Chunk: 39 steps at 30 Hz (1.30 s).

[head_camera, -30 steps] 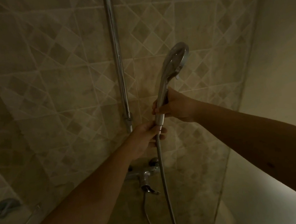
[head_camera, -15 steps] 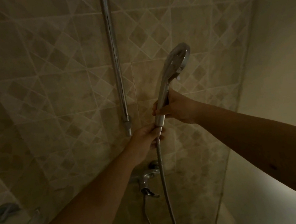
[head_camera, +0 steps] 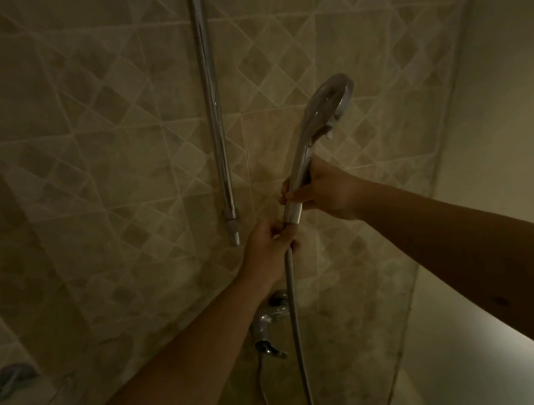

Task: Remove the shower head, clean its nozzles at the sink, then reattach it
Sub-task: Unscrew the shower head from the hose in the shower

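A chrome hand-held shower head (head_camera: 324, 109) stands tilted in front of the tiled wall, its round face turned to the upper right. My right hand (head_camera: 325, 191) is wrapped around its handle. Just below, my left hand (head_camera: 270, 249) is closed on the hose nut where the metal hose (head_camera: 296, 317) meets the handle's base. The hose hangs straight down past the faucet and out of the bottom of the view. The nozzle side faces away, so the nozzles are hidden.
A vertical chrome riser rail (head_camera: 213, 107) runs down the wall left of the shower head. A chrome mixer faucet (head_camera: 270, 317) sits below my left hand. A plain wall (head_camera: 500, 103) closes in on the right, and a wall fitting (head_camera: 10, 377) shows at far left.
The view has shifted slightly, so the rail and shower head sit a little differently in frame. Both hands keep the same grips on handle and hose end.
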Available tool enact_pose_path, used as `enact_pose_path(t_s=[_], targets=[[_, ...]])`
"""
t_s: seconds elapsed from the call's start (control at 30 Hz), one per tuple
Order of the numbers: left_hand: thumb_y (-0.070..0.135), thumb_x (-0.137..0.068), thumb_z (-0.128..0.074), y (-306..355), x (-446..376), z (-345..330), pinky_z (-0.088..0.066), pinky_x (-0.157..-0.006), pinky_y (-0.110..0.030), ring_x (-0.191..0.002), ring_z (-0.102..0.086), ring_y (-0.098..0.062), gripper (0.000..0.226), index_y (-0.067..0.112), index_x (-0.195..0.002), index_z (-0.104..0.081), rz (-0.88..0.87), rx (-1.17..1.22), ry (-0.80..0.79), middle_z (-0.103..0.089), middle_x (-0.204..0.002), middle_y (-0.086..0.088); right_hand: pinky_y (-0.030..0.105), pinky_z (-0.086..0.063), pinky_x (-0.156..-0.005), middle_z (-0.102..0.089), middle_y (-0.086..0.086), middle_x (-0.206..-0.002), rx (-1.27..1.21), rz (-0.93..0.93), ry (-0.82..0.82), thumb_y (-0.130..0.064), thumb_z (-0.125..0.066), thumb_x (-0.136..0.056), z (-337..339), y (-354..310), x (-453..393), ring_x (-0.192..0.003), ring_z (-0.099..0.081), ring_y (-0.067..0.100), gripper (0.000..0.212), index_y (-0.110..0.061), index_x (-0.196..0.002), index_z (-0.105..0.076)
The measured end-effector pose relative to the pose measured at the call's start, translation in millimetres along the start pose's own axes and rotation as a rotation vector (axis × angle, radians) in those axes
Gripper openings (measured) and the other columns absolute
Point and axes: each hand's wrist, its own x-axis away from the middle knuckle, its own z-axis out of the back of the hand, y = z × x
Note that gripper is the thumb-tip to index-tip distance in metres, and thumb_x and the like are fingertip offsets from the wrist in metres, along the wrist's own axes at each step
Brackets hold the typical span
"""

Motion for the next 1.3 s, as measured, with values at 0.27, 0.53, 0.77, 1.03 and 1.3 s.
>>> enact_pose_path(t_s=[0.27, 0.53, 0.77, 1.03, 1.3], targets=[[0.043, -0.089, -0.061, -4, 1, 10, -0.052, -0.083, -0.032, -0.08, -0.067, -0.007, 0.017, 0.034, -0.09, -0.076, 0.112, 0.176, -0.188, -0.071, -0.081, 0.01, 0.037, -0.06, -0.083, -0.063, 0.009, -0.095, -0.001, 0.028, -0.049, 0.013, -0.062, -0.083, 1, 2, 5, -0.096, -0.068, 0.025, 0.036, -0.015, -0.102, -0.05], [0.019, -0.073, -0.084, 0, 2, -9, -0.055, -0.074, -0.021, -0.092, -0.065, -0.004, 0.068, 0.026, -0.124, -0.039, -0.026, -0.18, 0.097, -0.056, -0.113, 0.001, 0.039, -0.058, -0.088, -0.063, 0.012, -0.107, 0.03, -0.005, -0.019, 0.011, -0.066, -0.082, -6, -1, 1, -0.107, -0.067, 0.026, 0.045, -0.011, -0.115, -0.044], [0.038, -0.084, -0.062, -6, -3, 13, -0.053, -0.078, -0.028, -0.081, -0.071, -0.006, 0.013, 0.041, -0.088, -0.075, 0.009, 0.019, -0.153, -0.076, -0.087, 0.009, 0.031, -0.06, -0.078, -0.065, 0.008, -0.101, 0.035, 0.006, -0.017, 0.01, -0.066, -0.082, -4, -6, 1, -0.099, -0.069, 0.02, 0.047, -0.011, -0.119, -0.043], [0.04, -0.073, -0.074, -7, -1, 2, -0.049, -0.061, -0.023, -0.066, -0.06, -0.005, 0.04, 0.027, -0.103, -0.052, -0.009, -0.056, -0.013, -0.063, -0.079, 0.006, 0.032, -0.06, -0.081, -0.064, 0.008, -0.1, 0.022, -0.01, -0.03, 0.011, -0.066, -0.081, -15, -1, -4, -0.098, -0.068, 0.021, 0.049, -0.013, -0.117, -0.042], [0.039, -0.089, -0.06, -3, -3, 23, -0.051, -0.076, -0.03, -0.078, -0.063, -0.01, 0.019, 0.032, -0.097, -0.075, 0.079, 0.184, -0.264, -0.074, -0.093, 0.001, 0.034, -0.06, -0.081, -0.065, 0.009, -0.1, 0.025, 0.013, -0.018, 0.011, -0.068, -0.081, -13, -7, -5, -0.099, -0.069, 0.023, 0.051, -0.024, -0.108, -0.042]])
